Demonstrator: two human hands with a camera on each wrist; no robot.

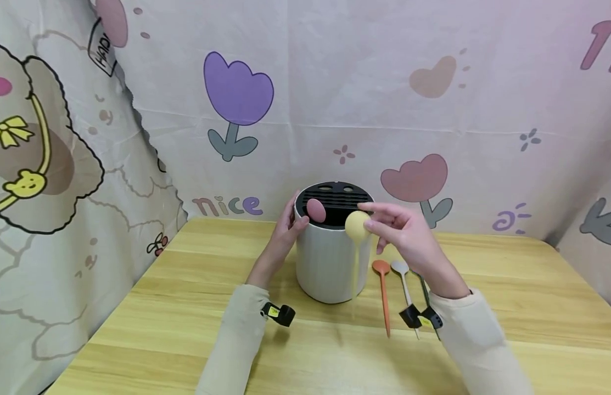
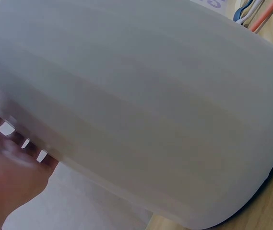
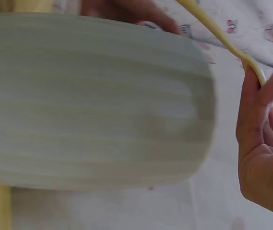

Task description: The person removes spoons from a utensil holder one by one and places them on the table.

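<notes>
A white ribbed utensil holder [image 1: 330,269] with a black slotted top [image 1: 337,198] stands upright on the table. My left hand [image 1: 284,230] holds its left side, thumb near the rim and fingers around the wall. A pink spoon [image 1: 315,210] sticks up out of the holder beside that thumb. With thumb and fingers, my right hand [image 1: 406,233] pinches a yellow spoon [image 1: 357,226] at its round head, at the rim's front right. The spoon's handle hangs down in front of the holder; in the right wrist view the yellow handle [image 3: 213,28] slants away from the fingertips.
Right of the holder, an orange spoon [image 1: 381,267], a whitish spoon [image 1: 400,268] and a dark-handled spoon [image 1: 425,289] lie side by side on the wooden table [image 1: 152,323]. My right sleeve and wrist camera partly cover them. A patterned cloth [image 1: 315,99] hangs behind the table.
</notes>
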